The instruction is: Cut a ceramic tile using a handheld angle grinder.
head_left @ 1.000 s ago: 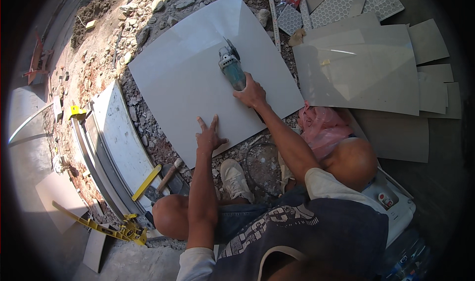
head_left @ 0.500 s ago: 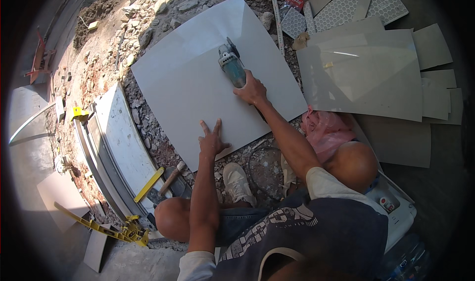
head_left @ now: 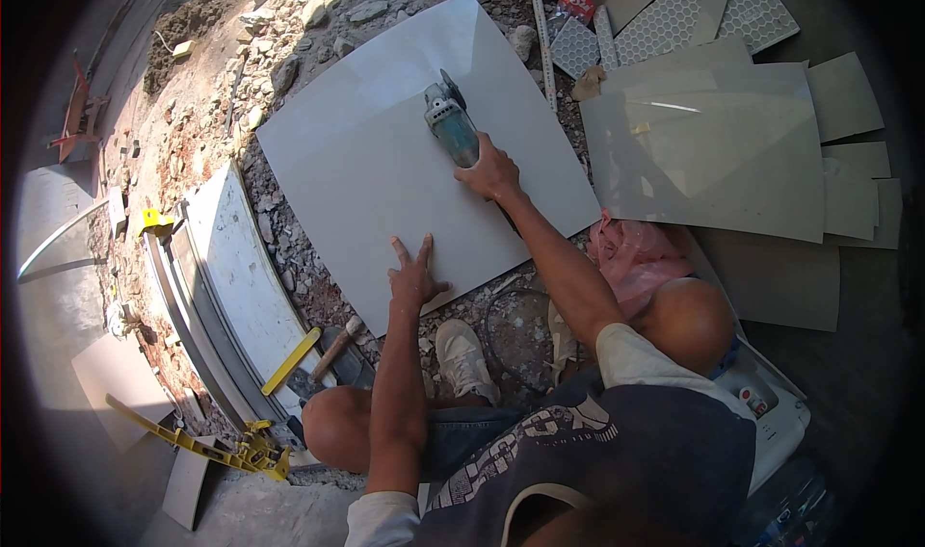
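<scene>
A large pale square tile (head_left: 347,171) lies in front of me on broken rubble. My right hand (head_left: 489,169) is closed around the body of a teal angle grinder (head_left: 450,123), which rests on or just above the tile's upper middle, its disc pointing away from me. I cannot tell whether the disc touches the tile. My left hand (head_left: 414,279) lies open on the tile's near part, fingers spread, left of my right forearm.
Grey cut tiles (head_left: 703,162) overlap at the right, with honeycomb-backed pieces (head_left: 665,27) above them. A pink plastic bag (head_left: 636,268) lies by my right knee. At the left are a tile cutter (head_left: 226,268), a yellow bar (head_left: 289,359), a hammer (head_left: 332,354) and rubble (head_left: 193,114).
The view has shifted slightly, so surroundings sit a little lower in the picture. My hands keep much the same places on the tile and the grinder.
</scene>
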A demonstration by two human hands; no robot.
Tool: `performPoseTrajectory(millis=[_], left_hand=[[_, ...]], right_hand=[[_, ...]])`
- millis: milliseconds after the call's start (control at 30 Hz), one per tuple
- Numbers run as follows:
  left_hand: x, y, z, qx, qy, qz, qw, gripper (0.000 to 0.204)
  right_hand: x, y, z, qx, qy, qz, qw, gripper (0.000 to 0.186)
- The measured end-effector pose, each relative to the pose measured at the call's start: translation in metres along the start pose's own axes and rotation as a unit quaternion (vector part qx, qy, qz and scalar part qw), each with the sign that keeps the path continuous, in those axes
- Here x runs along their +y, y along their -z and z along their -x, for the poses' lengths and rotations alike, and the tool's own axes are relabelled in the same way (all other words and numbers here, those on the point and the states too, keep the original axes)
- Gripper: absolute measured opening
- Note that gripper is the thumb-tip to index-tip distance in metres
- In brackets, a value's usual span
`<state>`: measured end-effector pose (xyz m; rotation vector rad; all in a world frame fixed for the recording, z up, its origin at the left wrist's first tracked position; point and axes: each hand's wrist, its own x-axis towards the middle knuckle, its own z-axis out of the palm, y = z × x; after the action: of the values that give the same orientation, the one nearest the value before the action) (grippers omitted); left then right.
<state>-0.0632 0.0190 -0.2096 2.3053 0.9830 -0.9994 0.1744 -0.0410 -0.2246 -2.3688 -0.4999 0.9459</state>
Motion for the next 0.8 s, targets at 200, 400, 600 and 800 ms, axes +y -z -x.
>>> performPoseTrajectory(millis=[200, 400, 600, 800], left_hand=[[0.0001, 0.0017, 0.0003, -0.011, 0.013, 0.003, 1.000, 0.114], [-0.0007, -0.0024, -0.0018, -0.001, 0.005, 0.007, 1.000, 0.113], [-0.0013, -0.0028, -0.0015, -0.001, 0.009, 0.006, 1.000, 0.113], [-0.0011, -0.0032, -0.0020, 0.000, 0.008, 0.006, 1.000, 0.114]], right_hand=[[-0.0016, 0.0011, -0.0004, -0.007, -0.002, -0.002, 1.000, 0.087], [-0.0012, 0.0018, -0.0006, -0.005, -0.009, 0.003, 1.000, 0.087], [-0.0020, 0.0025, 0.0000, -0.010, -0.007, -0.002, 1.000, 0.087], [0.0025, 0.0002, 0.0038, -0.006, -0.010, -0.004, 1.000, 0.086]])
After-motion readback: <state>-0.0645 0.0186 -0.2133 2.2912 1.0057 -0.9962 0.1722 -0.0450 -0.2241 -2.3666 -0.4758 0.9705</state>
